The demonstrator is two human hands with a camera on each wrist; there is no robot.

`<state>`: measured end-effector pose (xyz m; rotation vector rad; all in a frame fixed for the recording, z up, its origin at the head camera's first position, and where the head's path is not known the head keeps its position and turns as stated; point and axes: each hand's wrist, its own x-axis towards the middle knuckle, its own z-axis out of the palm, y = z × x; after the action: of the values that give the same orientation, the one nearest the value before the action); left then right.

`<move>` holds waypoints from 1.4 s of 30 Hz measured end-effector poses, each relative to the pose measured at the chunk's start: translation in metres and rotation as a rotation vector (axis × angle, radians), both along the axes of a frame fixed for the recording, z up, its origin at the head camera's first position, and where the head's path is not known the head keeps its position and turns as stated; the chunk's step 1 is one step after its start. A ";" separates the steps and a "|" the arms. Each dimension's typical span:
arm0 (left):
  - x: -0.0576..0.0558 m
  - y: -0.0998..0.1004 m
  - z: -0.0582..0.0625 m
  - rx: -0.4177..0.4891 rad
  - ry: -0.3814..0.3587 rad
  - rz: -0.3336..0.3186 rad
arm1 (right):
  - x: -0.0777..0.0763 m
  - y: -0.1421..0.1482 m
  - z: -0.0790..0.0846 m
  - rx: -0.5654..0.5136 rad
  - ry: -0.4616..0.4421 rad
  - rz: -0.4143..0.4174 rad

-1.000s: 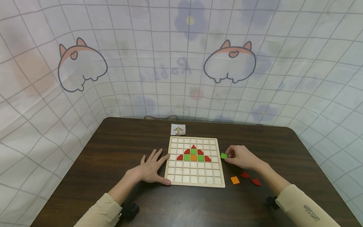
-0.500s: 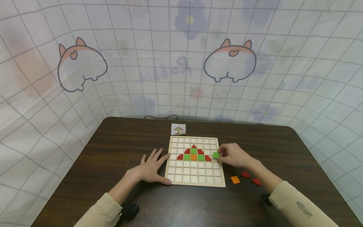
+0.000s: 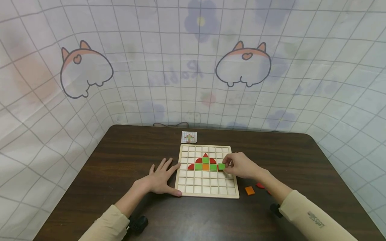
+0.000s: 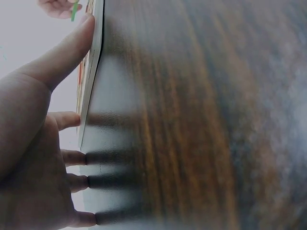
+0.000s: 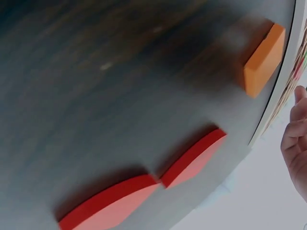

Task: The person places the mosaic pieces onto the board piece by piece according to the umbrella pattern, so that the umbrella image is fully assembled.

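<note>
My right hand pinches a green square tile between thumb and fingers. The tile hangs over the right part of the wooden grid board, overlapping the red quarter-round piece at the end of the coloured row. My left hand lies with fingers spread at the board's left side, thumb on its near left corner and index finger at its left edge. On the board, green tiles, an orange tile, red quarter-round pieces and a red triangle form a stepped peak.
An orange square tile lies on the dark table right of the board. Two red quarter-round pieces lie near it, partly hidden under my right forearm in the head view. A small printed pattern card lies behind the board.
My right hand has carried the green tile leftward from beside the board to above its right-hand squares. The left hand has stayed in place.
</note>
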<state>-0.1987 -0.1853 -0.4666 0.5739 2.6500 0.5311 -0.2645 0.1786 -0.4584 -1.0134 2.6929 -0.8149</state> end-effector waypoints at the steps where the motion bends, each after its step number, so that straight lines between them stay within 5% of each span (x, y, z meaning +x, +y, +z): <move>1: 0.000 0.000 0.000 -0.003 0.001 0.001 | 0.000 -0.002 0.000 -0.003 -0.003 0.008; 20: 0.001 -0.002 -0.001 -0.004 -0.003 0.002 | 0.008 -0.039 -0.003 0.019 0.001 0.103; 42: 0.000 0.000 -0.002 -0.024 0.024 0.011 | 0.011 -0.061 -0.003 0.097 0.004 0.117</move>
<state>-0.1987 -0.1851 -0.4690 0.5619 2.6795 0.4987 -0.2534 0.1179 -0.4613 -1.1378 2.6193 -0.6551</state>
